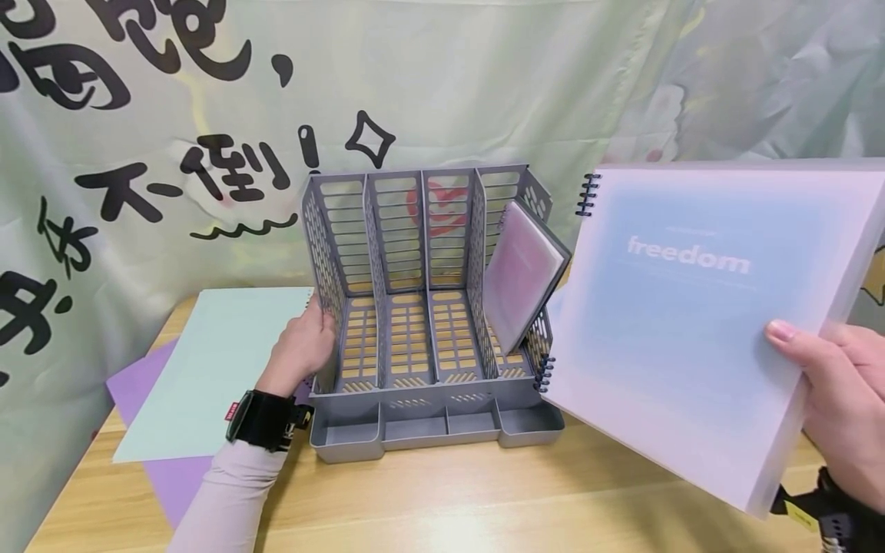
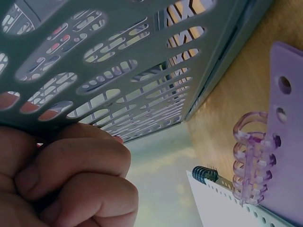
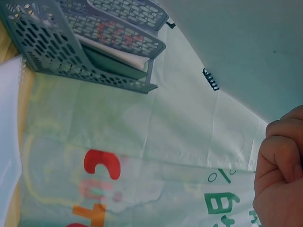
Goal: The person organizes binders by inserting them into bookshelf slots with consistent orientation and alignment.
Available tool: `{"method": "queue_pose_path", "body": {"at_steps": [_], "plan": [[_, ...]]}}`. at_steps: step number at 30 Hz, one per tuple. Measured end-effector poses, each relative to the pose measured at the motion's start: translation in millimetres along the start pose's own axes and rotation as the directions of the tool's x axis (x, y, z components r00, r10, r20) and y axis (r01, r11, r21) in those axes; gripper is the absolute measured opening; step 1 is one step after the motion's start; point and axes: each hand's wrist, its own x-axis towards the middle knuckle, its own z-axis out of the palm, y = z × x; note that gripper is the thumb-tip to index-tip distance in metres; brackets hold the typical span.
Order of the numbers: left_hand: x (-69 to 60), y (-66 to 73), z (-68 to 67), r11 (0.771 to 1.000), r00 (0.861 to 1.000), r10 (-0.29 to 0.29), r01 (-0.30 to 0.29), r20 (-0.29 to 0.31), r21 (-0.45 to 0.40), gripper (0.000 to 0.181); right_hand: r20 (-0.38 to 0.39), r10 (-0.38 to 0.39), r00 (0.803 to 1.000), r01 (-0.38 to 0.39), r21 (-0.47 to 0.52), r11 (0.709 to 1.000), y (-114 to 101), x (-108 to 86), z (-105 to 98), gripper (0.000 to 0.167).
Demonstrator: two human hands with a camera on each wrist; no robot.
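Observation:
A large ring-bound notebook (image 1: 664,322) with a blue cover marked "freedom" is held up at the right by my right hand (image 1: 840,384), thumb on the front cover and fingers behind. In the right wrist view the curled fingers (image 3: 284,156) are at the notebook's edge. My left hand (image 1: 300,346) grips the left side wall of a grey file rack (image 1: 432,392); in the left wrist view its curled fingers (image 2: 90,170) lie against the perforated wall (image 2: 118,71). A smaller pink notebook (image 1: 522,269) leans in the rack's rightmost slot, with a dark one behind it.
A mint notebook (image 1: 214,369) lies over a purple one (image 1: 173,491) on the table (image 1: 442,499), left of the rack. Low compartments line the rack's front. Another pale notebook (image 3: 8,113) lies to the rack's right. A printed cloth (image 1: 484,77) hangs behind.

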Motion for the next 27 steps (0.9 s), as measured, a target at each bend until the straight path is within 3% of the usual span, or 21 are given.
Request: {"method": "queue_pose_path", "body": {"at_steps": [2,4,7,10,11,18,22,27], "plan": [[0.2,-0.1,-0.4,1.0,1.0,0.002,-0.002,-0.001,0.006,0.064,-0.028,-0.044,0.999,0.046,0.053,0.998,-5,2.6,5,0.036],[0.4,-0.3,-0.8,1.0,1.0,0.001,-0.001,-0.003,0.009,0.064,-0.068,-0.105,0.992,0.116,0.179,0.977,-11,6.4,12,0.038],[0.2,-0.3,-1.2,1.0,1.0,0.0,0.0,-0.003,0.011,0.064,-0.138,-0.202,0.97,0.241,0.387,0.89,-19,13.1,22,0.041],[0.1,0.0,-1.3,1.0,1.0,-0.006,0.006,-0.005,0.012,0.064,-0.156,-0.243,0.957,0.288,0.477,0.83,-24,17.4,27,0.041],[0.0,0.1,-1.4,1.0,1.0,-0.006,0.006,-0.007,0.013,0.064,-0.162,-0.237,0.958,0.287,0.479,0.83,-25,18.2,28,0.039],[-1.2,1.2,-1.1,1.0,1.0,-0.009,0.009,-0.002,0.007,0.065,-0.119,-0.138,0.983,0.172,0.355,0.919,-44,21.5,30,0.031],[-0.9,1.3,-0.6,1.0,1.0,-0.01,0.01,0.001,0.002,0.064,-0.092,-0.126,0.988,0.151,0.352,0.924,-49,23.2,33,0.034],[0.2,0.6,0.7,1.0,1.0,-0.011,0.011,0.001,0.01,0.064,-0.107,-0.135,0.985,0.166,0.392,0.905,-50,27.6,39,0.033]]}}
